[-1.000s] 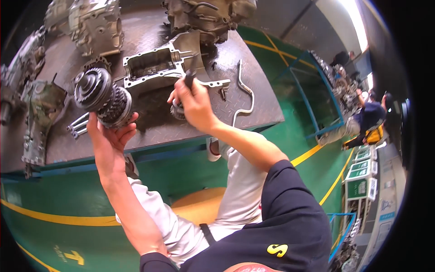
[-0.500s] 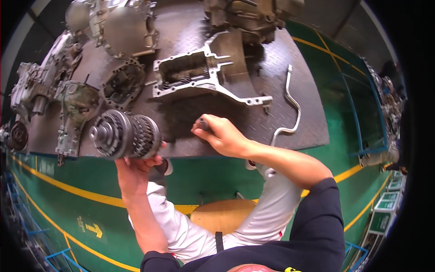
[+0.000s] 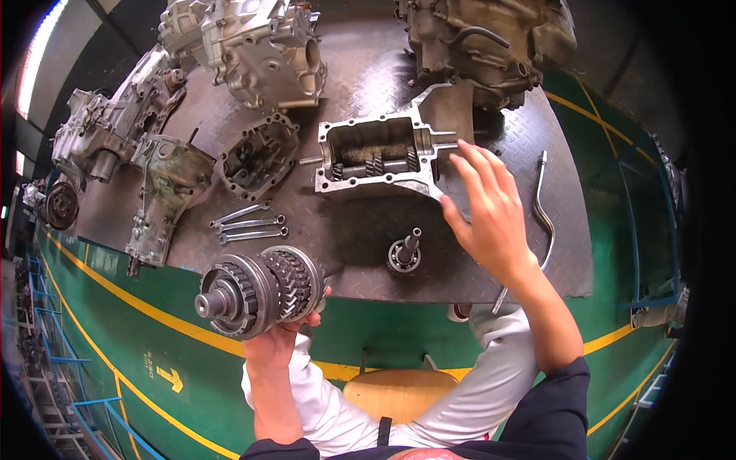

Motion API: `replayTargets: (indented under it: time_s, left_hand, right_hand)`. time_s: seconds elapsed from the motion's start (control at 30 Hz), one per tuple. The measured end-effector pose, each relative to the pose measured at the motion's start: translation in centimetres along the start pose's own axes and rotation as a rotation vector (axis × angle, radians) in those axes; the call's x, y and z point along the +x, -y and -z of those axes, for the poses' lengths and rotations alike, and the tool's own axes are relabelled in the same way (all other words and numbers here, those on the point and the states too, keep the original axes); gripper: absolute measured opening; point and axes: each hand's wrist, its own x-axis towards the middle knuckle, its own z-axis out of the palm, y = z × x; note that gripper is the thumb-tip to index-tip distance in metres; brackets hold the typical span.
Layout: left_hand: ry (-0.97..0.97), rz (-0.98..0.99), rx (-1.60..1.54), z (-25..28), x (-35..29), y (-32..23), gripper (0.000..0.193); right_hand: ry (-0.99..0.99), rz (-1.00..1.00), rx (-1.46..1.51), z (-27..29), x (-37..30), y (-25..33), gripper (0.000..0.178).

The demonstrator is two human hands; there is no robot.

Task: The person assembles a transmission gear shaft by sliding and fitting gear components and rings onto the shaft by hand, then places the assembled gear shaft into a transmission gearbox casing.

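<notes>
My left hand (image 3: 272, 345) holds a gear shaft assembly (image 3: 264, 290) from below, its stacked gears and rings tilted just off the near table edge. The fingers wrap under its right end and are partly hidden. My right hand (image 3: 491, 211) is open, fingers spread, at the right end of a gearbox housing (image 3: 368, 186). Its fingertips are close to the housing's protruding rods; whether they touch, I cannot tell. Inside the open housing lies a shaft with small gears (image 3: 376, 166). A short shaft with a ball bearing (image 3: 404, 255) stands on the table between my hands.
Several wrenches (image 3: 249, 224) lie behind the gear assembly. A bent metal tube (image 3: 543, 215) reaches over the table's right edge. Castings (image 3: 257, 153) and a greenish housing (image 3: 165, 184) sit at left. Larger gearbox cases (image 3: 483, 46) line the back. A wooden stool (image 3: 399, 391) is below.
My right hand has let go of the short bearing shaft, opened, and moved right and away to the housing. The left hand still holds the gear assembly. The whole view has shifted.
</notes>
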Motion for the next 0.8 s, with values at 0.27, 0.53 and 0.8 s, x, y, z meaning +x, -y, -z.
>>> replayTargets:
  time_s: [0.27, 0.53, 0.8]
  left_hand:
    - [0.055, -0.064, -0.109, -0.2, -0.6, 0.3, 0.068]
    - [0.019, -0.042, -0.162, -0.2, -0.3, 0.5, 0.067]
    - [-0.018, -0.100, -0.132, 0.8, -0.2, 0.3, 0.074]
  right_hand:
    - [0.288, 0.016, 0.031, -1.5, -1.6, -0.7, 0.014]
    - [0.342, -0.012, 0.002, -1.2, -1.5, -0.6, 0.015]
    - [0.381, -0.028, 0.085, -0.7, -1.6, -1.0, 0.017]
